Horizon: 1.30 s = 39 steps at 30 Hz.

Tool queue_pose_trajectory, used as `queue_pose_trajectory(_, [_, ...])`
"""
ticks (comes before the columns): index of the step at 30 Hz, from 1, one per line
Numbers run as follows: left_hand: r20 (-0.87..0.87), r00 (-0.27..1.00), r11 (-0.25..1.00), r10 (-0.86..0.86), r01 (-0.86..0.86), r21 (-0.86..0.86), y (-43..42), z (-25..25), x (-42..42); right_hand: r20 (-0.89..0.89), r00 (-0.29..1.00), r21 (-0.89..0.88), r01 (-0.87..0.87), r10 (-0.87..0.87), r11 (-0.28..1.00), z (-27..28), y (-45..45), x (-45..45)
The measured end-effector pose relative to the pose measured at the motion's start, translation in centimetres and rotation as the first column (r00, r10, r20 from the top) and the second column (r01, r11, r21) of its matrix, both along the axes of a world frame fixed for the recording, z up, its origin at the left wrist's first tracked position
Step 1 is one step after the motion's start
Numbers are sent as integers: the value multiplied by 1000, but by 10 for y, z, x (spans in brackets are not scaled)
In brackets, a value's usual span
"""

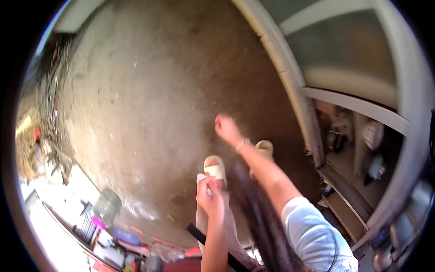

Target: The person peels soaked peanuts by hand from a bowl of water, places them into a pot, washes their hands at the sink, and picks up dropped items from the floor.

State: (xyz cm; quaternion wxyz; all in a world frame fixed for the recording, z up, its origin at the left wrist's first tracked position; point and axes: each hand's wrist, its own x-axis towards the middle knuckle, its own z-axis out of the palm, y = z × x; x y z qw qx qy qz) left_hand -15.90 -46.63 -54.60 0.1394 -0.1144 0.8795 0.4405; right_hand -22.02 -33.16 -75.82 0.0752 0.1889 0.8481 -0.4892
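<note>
My left hand (210,196) is closed around a small white thing (200,177), which looks like a crumpled tissue; its exact kind is unclear. This hand is low in front of my body, above one cream slipper (215,166). Farther forward, my right hand (227,129) reaches out over the floor with its fingers curled in, a little blurred, and nothing shows in it. A light bracelet (243,144) circles that wrist. The other cream slipper (264,148) shows beside the right forearm.
Bare concrete floor (136,90) stretches ahead. On the right stands a pale-framed cabinet or door (358,106) with items behind it. At lower left are a large clear bottle (108,206), a dark basket (84,224) and assorted clutter. Twigs (54,90) lie along the left edge.
</note>
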Motion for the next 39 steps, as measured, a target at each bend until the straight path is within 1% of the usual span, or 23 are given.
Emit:
queue_pose_trajectory(2, [379, 896, 869, 230, -365, 334, 0, 10, 34, 12, 999, -21, -40, 40, 999, 93, 30, 40])
queue_pose_trajectory(4, [143, 988, 947, -62, 13, 321, 13, 108, 40, -14, 987, -89, 161, -163, 983, 178, 49, 103])
queue_pose_trajectory(5, [18, 939, 930, -342, 336, 147, -6, 121, 63, 123, 966, -267, 253, -228, 930, 234, 58, 137])
queue_pose_trajectory(7, [69, 903, 892, -425, 404, 203, 7, 224, 68, 83, 932, -245, 361, -352, 900, 356, 76, 209])
queue_pose_trajectory(10, [96, 768, 771, -633, 613, 173, 15, 284, 78, 251, 764, -176, 640, -595, 748, 473, 70, 362])
queue_pose_trajectory(12, [90, 666, 672, -740, 727, 144, 28, 316, 73, 273, 720, 43, 654, -638, 756, 563, 65, 448])
queue_pose_trajectory(13, [67, 619, 622, -783, 773, 129, 38, 332, 69, 251, 736, 206, 595, -629, 777, 553, 53, 508])
queue_pose_trajectory(15, [-5, 524, 520, -852, 848, 103, 65, 358, 61, 298, 458, 336, 771, -838, 541, 583, 35, 599])
queue_pose_trajectory(16, [-67, 477, 470, -876, 877, 94, 84, 367, 59, 272, 163, 332, 909, -949, 251, 619, 36, 624])
queue_pose_trajectory(19, [-341, 320, 316, -884, 946, 70, 161, 409, 66, -221, -188, 465, 842, -957, -273, 626, 57, 728])
queue_pose_trajectory(20, [-417, 319, 302, -851, 947, 109, 194, 433, 82, -190, -452, 120, 870, -871, -478, 607, 75, 773])
queue_pose_trajectory(21, [-434, 348, 309, -831, 937, 161, 235, 472, 116, -102, -619, -207, 779, -779, -592, 666, 108, 779])
queue_pose_trajectory(22, [-450, 377, 313, -809, 926, 213, 276, 512, 150, -203, -640, -317, 759, -741, -569, 663, 136, 812])
queue_pose_trajectory(24, [-673, 92, 124, -734, 992, 0, 356, 571, 221, -200, -674, -554, 677, -711, -485, 685, 207, 861])
queue_pose_trajectory(27, [-751, -270, -68, -603, 955, -289, 485, 645, 360, -74, -734, -775, 469, -675, -424, 665, 345, 921])
queue_pose_trajectory(29, [-727, -440, -179, -528, 894, -411, 566, 679, 470, -96, -608, -829, 488, -788, -275, 630, 423, 948])
queue_pose_trajectory(30, [-670, -511, -242, -538, 855, -459, 605, 680, 516, 51, -623, -816, 425, -781, -392, 658, 451, 939])
queue_pose_trajectory(31, [-562, -626, -273, -540, 762, -587, 641, 675, 558, -10, -521, -908, 363, -853, -211, 626, 479, 947])
queue_pose_trajectory(32, [-502, -725, -346, -472, 675, -651, 684, 658, 601, -240, -394, -786, 616, -887, -61, 599, 506, 954])
queue_pose_trajectory(34, [-270, -867, -388, -419, 440, -810, 750, 618, 672, -245, -258, -867, 490, -934, 92, 574, 548, 946])
queue_pose_trajectory(35, [-209, -906, -360, -367, 346, -866, 772, 596, 700, -45, -233, -995, 92, -972, 24, 565, 568, 940])
queue_pose_trajectory(37, [-127, -937, -336, -326, 240, -911, 810, 553, 737, 82, -231, -996, 25, -970, -90, 561, 596, 925])
queue_pose_trajectory(39, [117, -967, -459, -225, -1, -888, 838, 519, 758, 209, -226, -978, -34, -951, -207, 554, 619, 915])
